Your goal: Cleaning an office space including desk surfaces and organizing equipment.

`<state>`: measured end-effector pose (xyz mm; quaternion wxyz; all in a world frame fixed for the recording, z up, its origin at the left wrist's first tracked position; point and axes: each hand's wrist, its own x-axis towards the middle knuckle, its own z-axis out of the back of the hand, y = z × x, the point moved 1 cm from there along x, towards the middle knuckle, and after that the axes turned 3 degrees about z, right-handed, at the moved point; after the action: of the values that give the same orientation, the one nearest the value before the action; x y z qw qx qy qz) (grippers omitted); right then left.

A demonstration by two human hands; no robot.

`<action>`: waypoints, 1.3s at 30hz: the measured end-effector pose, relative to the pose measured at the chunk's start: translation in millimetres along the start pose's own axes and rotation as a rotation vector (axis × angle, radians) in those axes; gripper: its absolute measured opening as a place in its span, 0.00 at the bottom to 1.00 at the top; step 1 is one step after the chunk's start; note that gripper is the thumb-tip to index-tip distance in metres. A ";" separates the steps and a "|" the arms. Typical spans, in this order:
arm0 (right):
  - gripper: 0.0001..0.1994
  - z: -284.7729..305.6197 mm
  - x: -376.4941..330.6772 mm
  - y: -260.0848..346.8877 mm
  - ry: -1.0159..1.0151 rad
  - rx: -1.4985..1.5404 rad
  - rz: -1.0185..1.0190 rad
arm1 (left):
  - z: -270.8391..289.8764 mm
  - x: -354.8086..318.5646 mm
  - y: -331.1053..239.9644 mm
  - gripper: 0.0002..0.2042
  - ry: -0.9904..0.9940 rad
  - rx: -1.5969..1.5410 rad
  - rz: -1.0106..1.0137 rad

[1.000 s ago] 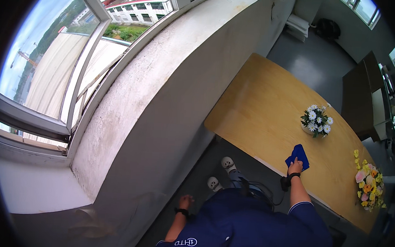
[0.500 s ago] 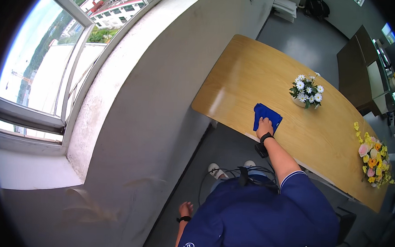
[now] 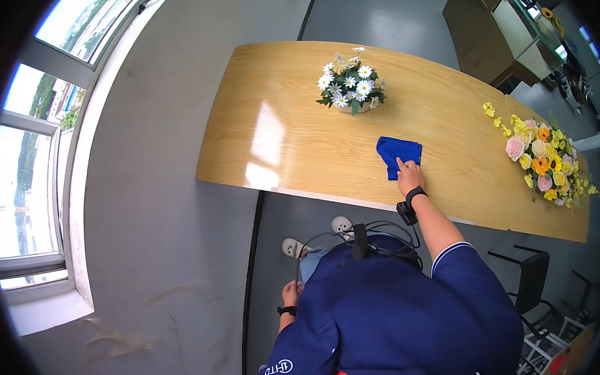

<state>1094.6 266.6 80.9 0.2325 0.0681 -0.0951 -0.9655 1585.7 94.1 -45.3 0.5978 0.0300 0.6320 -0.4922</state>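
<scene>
My right hand (image 3: 409, 175) is on a folded blue cloth (image 3: 400, 151) lying on the wooden table (image 3: 302, 146). Its fingers press down over the cloth's near right part, and a black band circles the wrist. Down at my side, away from the table, hangs my left hand (image 3: 291, 294), with loosely curled fingers and nothing seen in it. Black cables (image 3: 397, 229) loop at my waist, one running close by the left hand. A pot of white daisies (image 3: 351, 84) stands on the table, beyond the cloth and to its left.
A yellow, pink and orange flower arrangement (image 3: 546, 158) occupies the table's right end. The grey wall (image 3: 158, 144) and window (image 3: 31, 198) are on the left. A black chair (image 3: 531, 277) stands near the front right, and a brown cabinet (image 3: 478, 33) beyond the table.
My view has turned, so the table now lies more level. The right hand and cloth have slid rightward along the table, past the daisies. My left hand still hangs low.
</scene>
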 end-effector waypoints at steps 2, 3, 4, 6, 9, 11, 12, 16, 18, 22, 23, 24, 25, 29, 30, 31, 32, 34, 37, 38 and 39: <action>0.20 10.8 -17.3 -68.5 -0.021 -0.034 -0.171 | -28.9 -21.0 -42.7 0.10 0.003 0.014 -0.008; 0.20 15.6 -26.4 -95.3 -0.007 -0.040 -0.249 | -33.6 -22.8 -47.0 0.10 0.001 -0.031 0.002; 0.20 22.9 -35.4 -120.6 0.073 -0.087 -0.377 | -39.9 -22.6 -50.9 0.10 0.004 -0.073 0.012; 0.20 39.3 -59.7 -158.3 0.080 -0.132 -0.585 | -48.4 -30.4 -47.6 0.10 0.013 -0.154 0.033; 0.21 34.7 -84.5 -210.4 0.074 -0.098 -0.761 | -60.2 -39.4 -42.1 0.10 -0.002 -0.220 0.002; 0.21 37.5 -84.8 -208.5 0.068 -0.074 -0.769 | -56.2 -39.2 -6.8 0.10 -0.045 -0.224 -0.027; 0.20 39.7 -83.7 -200.4 0.037 -0.101 -0.781 | -54.6 -44.9 7.7 0.10 -0.072 -0.216 -0.048; 0.19 32.8 -76.1 -195.9 -0.008 -0.135 -0.726 | -65.8 -119.6 45.9 0.12 -0.204 -0.388 0.116; 0.17 36.9 -72.2 -176.1 0.066 -0.112 -0.652 | -67.5 -156.8 93.6 0.15 -0.319 -0.517 0.234; 0.16 0.8 -51.6 -183.2 0.006 -0.001 -0.539 | -116.0 -241.0 150.3 0.16 -0.538 -0.883 0.391; 0.16 -1.2 -53.8 -171.4 0.006 -0.093 -0.417 | -128.8 -254.7 173.9 0.16 -0.566 -0.949 0.433; 0.16 1.9 -59.0 -141.9 0.006 -0.181 -0.285 | -139.0 -262.0 208.0 0.16 -0.579 -0.995 0.460; 0.17 6.6 -62.5 -123.0 0.006 -0.175 -0.219 | -147.0 -261.1 249.0 0.16 -0.547 -0.987 0.461; 0.18 10.0 -85.6 -78.8 0.051 -0.121 0.001 | -168.3 -230.7 358.7 0.17 -0.423 -0.929 0.425; 0.18 9.2 -89.7 -75.0 0.070 -0.129 0.038 | -172.3 -221.4 373.4 0.17 -0.398 -0.916 0.411; 0.18 10.6 -91.6 -73.2 0.073 -0.133 0.063 | -174.2 -211.4 382.0 0.17 -0.374 -0.891 0.390; 0.18 11.2 -97.1 -73.3 0.083 -0.139 0.090 | -176.0 -204.4 389.7 0.17 -0.356 -0.871 0.367; 0.18 16.1 -100.1 -83.1 0.091 -0.130 0.125 | -176.1 -188.2 394.1 0.17 -0.304 -0.821 0.316; 0.19 24.3 -102.6 -93.8 0.140 -0.096 0.192 | -174.9 -161.2 378.4 0.17 -0.238 -0.793 0.241; 0.18 27.4 -103.8 -105.5 0.161 -0.098 0.194 | -168.8 -152.5 362.2 0.17 -0.219 -0.769 0.230; 0.18 31.2 -105.9 -119.4 0.161 -0.119 0.189 | -164.7 -142.1 344.1 0.17 -0.212 -0.739 0.247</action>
<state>1130.6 424.6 94.8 0.3330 0.1220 -0.0246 -0.9347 1722.0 457.4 -168.3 0.6849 -0.1624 0.6928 -0.1568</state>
